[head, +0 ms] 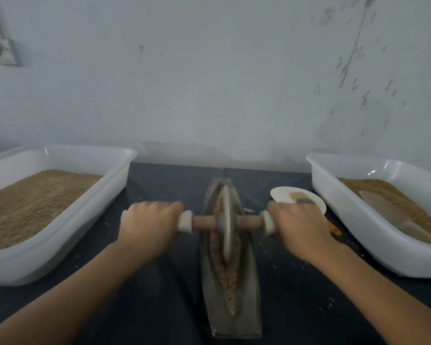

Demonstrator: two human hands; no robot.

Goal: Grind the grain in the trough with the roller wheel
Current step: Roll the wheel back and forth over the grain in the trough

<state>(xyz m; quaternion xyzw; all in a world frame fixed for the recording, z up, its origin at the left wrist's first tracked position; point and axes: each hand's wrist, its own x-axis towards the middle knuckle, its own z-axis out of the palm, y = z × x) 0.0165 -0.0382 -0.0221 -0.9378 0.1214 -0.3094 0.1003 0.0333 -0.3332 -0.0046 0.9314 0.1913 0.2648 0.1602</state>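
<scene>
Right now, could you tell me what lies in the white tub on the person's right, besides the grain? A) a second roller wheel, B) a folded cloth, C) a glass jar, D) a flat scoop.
D: a pale flat scoop rests on the grain inside the right tub.

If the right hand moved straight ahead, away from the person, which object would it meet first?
Most likely the small white plate lying just beyond the right hand; depth is unclear, so the hand may pass above it.

Grey trough (210, 297) on dark blue cloth (157, 290); brown grain (228, 277) inside, pale grey wheel (226, 220). White tubs (67, 220) left and right of trough, tan grain.
</scene>
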